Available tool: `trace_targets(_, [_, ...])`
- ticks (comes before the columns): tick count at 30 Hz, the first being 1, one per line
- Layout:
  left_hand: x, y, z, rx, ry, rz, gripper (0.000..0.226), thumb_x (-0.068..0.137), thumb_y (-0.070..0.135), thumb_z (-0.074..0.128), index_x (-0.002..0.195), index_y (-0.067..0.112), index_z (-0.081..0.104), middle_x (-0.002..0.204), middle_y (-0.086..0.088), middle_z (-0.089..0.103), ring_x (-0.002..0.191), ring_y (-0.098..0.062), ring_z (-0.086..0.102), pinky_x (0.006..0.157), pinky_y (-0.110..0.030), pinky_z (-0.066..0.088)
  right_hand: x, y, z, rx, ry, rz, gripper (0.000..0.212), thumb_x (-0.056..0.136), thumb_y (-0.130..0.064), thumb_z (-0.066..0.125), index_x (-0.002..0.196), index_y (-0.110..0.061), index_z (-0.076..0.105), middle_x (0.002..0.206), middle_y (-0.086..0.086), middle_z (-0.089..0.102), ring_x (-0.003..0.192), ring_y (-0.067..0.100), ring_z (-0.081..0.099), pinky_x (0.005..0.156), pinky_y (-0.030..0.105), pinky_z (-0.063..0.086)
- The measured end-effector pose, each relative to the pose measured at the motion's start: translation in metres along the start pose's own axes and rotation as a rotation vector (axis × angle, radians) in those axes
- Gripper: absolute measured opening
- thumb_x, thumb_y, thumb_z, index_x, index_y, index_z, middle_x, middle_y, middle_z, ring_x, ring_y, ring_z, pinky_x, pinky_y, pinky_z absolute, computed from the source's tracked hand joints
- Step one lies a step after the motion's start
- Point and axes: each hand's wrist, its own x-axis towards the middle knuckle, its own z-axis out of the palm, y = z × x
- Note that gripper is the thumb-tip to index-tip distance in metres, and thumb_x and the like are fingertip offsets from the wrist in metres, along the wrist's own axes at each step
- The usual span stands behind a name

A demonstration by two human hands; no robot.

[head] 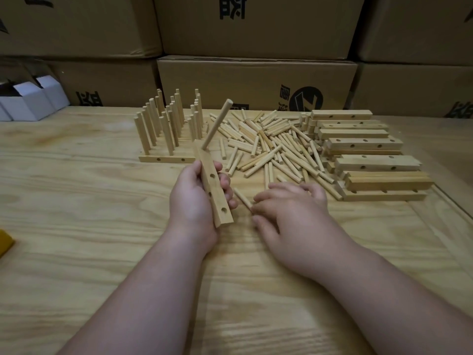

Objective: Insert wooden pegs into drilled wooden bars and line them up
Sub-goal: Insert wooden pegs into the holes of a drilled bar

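Pegged bar [213,187] beside loose pegs [266,146]

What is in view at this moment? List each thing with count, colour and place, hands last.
Bar in hand: one, pale wood, held tilted in the left hand, one peg in its far end, three holes empty.
Finished bars: several, exact count unclear, pale wood, lined up at the back left with pegs upright.
Loose pegs: a large pile, pale wood, centre back.
Empty drilled bars: a stack, pale wood, back right.
Table: one, light wood grain.
Cardboard boxes: several, brown, stacked behind the table.
White boxes: a few, far left.
Yellow object: one, left edge, cut off.
Left hand: grips the bar.
Right hand: on the table, fingertips at a single peg.
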Motion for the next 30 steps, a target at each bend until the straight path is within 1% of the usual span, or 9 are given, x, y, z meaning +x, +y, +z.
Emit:
trace_targets(3, [-0.0001,-0.002,-0.0001,0.029,-0.019,0.007,0.033,0.105,0.034,0.037,0.089,0.013,0.058,0.059,-0.002,0.049,0.046,-0.017,0.04,0.045,-0.026,0.038,0.0023,0.0045,0.0,-0.004,0.114,0.087,0.016,0.089,-0.045,0.063,0.087,-0.032,0.073,0.102,-0.019,0.063,0.118,0.01,0.047,0.104,0.039,0.012])
trace_targets(6, [0.0005,-0.0048,-0.0002,0.076,-0.039,0.017,0.038,0.106,0.036,0.037,0.092,0.012,0.063,0.06,-0.003,0.05,0.048,-0.017,0.042,0.045,-0.028,0.04,0.0025,0.0058,0.0016,-0.055,0.068,0.146,0.022,0.086,-0.053,0.062,0.095,-0.036,0.072,0.108,-0.019,0.056,0.119,0.011,0.041,0.1,0.039,0.011])
trace_targets(8, [0.001,-0.0062,-0.0012,0.108,-0.05,0.026,0.043,0.108,0.038,0.037,0.095,0.012,0.068,0.06,-0.003,0.051,0.048,-0.017,0.043,0.046,-0.029,0.041,0.0024,0.0066,0.0033,-0.086,0.061,0.151,0.018,0.087,-0.048,0.061,0.092,-0.036,0.073,0.107,-0.019,0.054,0.118,0.011,0.04,0.097,0.038,0.01])
trace_targets(12, [0.0014,-0.0074,-0.002,0.149,-0.058,0.036,0.047,0.108,0.042,0.036,0.098,0.013,0.072,0.061,-0.003,0.053,0.049,-0.016,0.046,0.046,-0.029,0.042,0.0033,0.0097,0.0025,-0.032,0.198,0.191,0.008,0.091,-0.037,0.056,0.091,-0.034,0.064,0.093,-0.016,0.058,0.103,0.013,0.05,0.088,0.033,0.016])
trace_targets(15, [0.0007,-0.0071,-0.0007,0.18,-0.062,0.033,0.049,0.107,0.045,0.038,0.092,0.018,0.076,0.063,-0.003,0.054,0.048,-0.016,0.046,0.046,-0.029,0.042,0.0035,0.0101,-0.0018,0.17,0.296,0.172,0.001,0.094,-0.034,0.055,0.094,-0.033,0.056,0.08,-0.017,0.061,0.084,0.012,0.059,0.089,0.039,0.042])
trace_targets(17, [-0.0003,-0.0071,0.0005,0.197,-0.069,0.03,0.052,0.107,0.046,0.037,0.085,0.022,0.078,0.063,-0.003,0.054,0.048,-0.015,0.046,0.046,-0.029,0.042,0.0021,0.007,-0.0034,0.28,0.32,0.114,0.004,0.096,-0.031,0.056,0.095,-0.034,0.054,0.075,-0.02,0.059,0.074,0.005,0.059,0.081,0.042,0.051])
trace_targets(22, [-0.0026,-0.008,0.0025,0.283,-0.057,0.051,0.052,0.106,0.046,0.038,0.084,0.025,0.08,0.059,0.0,0.054,0.049,-0.013,0.048,0.047,-0.028,0.043,-0.0001,0.0038,-0.0048,0.343,0.305,0.009,0.005,0.094,-0.032,0.054,0.096,-0.03,0.058,0.072,-0.019,0.055,0.072,0.005,0.053,0.066,0.028,0.04])
trace_targets(25, [-0.0031,-0.0083,0.0029,0.313,-0.048,0.059,0.051,0.106,0.046,0.039,0.085,0.026,0.081,0.056,0.001,0.052,0.047,-0.013,0.048,0.048,-0.028,0.043,0.0006,0.0051,-0.0046,0.373,0.306,0.007,0.006,0.092,-0.033,0.054,0.094,-0.03,0.059,0.068,-0.015,0.054,0.072,0.008,0.053,0.057,0.029,0.042])
trace_targets(30, [-0.0045,-0.0083,0.0041,0.409,-0.083,0.078,0.049,0.106,0.046,0.039,0.089,0.026,0.08,0.058,0.001,0.054,0.05,-0.013,0.048,0.049,-0.028,0.044,0.0014,0.008,-0.0028,0.365,0.339,-0.014,0.014,0.091,-0.036,0.056,0.099,-0.029,0.065,0.08,-0.016,0.056,0.075,0.005,0.053,0.06,0.026,0.045])
